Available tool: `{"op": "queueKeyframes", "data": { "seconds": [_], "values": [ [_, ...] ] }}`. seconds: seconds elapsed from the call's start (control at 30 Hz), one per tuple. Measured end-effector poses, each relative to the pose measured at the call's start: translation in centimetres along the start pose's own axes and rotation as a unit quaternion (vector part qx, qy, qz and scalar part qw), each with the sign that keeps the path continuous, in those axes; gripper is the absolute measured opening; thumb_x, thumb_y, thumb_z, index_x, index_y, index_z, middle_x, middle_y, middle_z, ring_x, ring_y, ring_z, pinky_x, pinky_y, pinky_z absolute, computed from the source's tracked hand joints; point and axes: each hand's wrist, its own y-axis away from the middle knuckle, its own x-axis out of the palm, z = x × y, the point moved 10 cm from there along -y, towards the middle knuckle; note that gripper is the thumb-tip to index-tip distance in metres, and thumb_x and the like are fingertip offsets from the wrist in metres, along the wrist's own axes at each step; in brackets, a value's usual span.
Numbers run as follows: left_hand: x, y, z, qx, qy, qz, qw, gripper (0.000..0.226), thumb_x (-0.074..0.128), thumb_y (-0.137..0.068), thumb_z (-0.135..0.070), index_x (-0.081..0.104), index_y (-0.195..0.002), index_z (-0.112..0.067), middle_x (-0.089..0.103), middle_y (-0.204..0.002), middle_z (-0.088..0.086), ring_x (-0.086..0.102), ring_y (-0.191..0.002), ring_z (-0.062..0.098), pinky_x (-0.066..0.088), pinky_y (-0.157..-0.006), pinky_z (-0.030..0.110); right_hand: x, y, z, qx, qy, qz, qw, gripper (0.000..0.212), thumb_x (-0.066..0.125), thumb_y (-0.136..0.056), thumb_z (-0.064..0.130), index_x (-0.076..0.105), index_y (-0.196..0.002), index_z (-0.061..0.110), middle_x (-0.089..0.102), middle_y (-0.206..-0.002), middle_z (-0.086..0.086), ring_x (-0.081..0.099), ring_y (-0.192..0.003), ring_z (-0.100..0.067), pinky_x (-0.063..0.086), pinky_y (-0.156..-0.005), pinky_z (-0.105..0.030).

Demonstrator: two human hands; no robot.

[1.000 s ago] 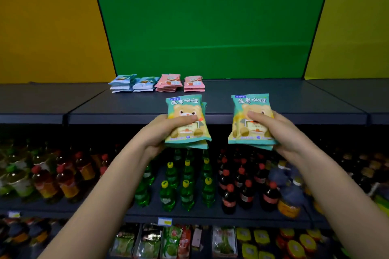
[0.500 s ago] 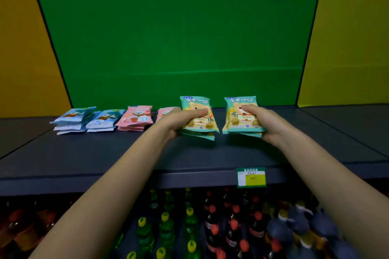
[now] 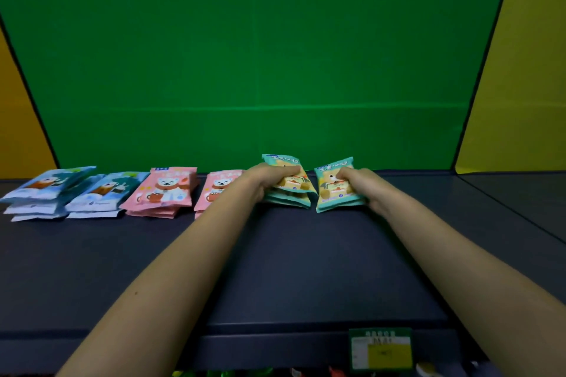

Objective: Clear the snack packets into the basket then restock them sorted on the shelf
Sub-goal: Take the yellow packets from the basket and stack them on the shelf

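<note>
Both arms reach to the back of the dark top shelf (image 3: 306, 254). My left hand (image 3: 269, 177) grips a small stack of teal snack packets (image 3: 291, 190), low at the shelf surface. My right hand (image 3: 361, 184) grips another teal snack packet stack (image 3: 330, 193) just to its right, also down at the shelf. Left of them lie two stacks of pink packets (image 3: 165, 190) (image 3: 217, 190) and two stacks of blue packets (image 3: 46, 187) (image 3: 104, 193) in a row. The basket is out of view.
A green back panel (image 3: 260, 70) rises right behind the packets, with yellow panels on both sides. A green and yellow price tag (image 3: 381, 349) hangs on the shelf's front lip. Bottle caps (image 3: 220, 373) peek up below the lip.
Both hands have carried the teal packets from in front of the shelf up, back and down onto it, beside the pink stacks. The view has moved closer to the top shelf.
</note>
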Motion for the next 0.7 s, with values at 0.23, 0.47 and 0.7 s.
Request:
{"op": "queueKeyframes", "data": {
  "seconds": [0.23, 0.47, 0.7],
  "values": [
    [-1.4, -0.8, -0.7, 0.044, -0.180, -0.072, 0.980, 0.046, 0.051, -0.091, -0.040, 0.052, -0.116, -0.002, 0.053, -0.108, 0.011, 0.054, -0.109, 0.030, 0.040, -0.084, 0.029, -0.7, -0.9, 0.4, -0.034, 0.139, -0.055, 0.988, 0.026, 0.050, -0.087, 0.031, 0.058, -0.099, 0.009, 0.061, -0.092, -0.009, 0.053, -0.076, -0.021, 0.034, -0.055, -0.027],
    [-3.6, 4.3, -3.8, 0.168, -0.399, -0.192, 0.881, 0.042, 0.051, -0.090, -0.034, 0.053, -0.119, -0.004, 0.054, -0.127, 0.017, 0.051, -0.116, 0.034, 0.042, -0.090, 0.037, -2.8, 4.0, 3.2, -0.112, 0.252, -0.118, 0.954, 0.041, 0.049, -0.091, 0.026, 0.052, -0.127, 0.006, 0.053, -0.133, -0.011, 0.048, -0.121, -0.027, 0.038, -0.096, -0.032],
    [-7.1, 16.5, -1.7, 0.309, -0.393, -0.249, 0.830, 0.022, 0.052, -0.089, -0.032, 0.064, -0.098, -0.016, 0.070, -0.102, 0.004, 0.061, -0.096, 0.030, 0.044, -0.073, 0.034, -5.0, 17.4, 4.8, -0.273, 0.273, -0.164, 0.908, 0.028, 0.057, -0.089, 0.020, 0.061, -0.116, 0.014, 0.060, -0.122, -0.007, 0.054, -0.114, -0.021, 0.038, -0.099, -0.031]
  ]
}}
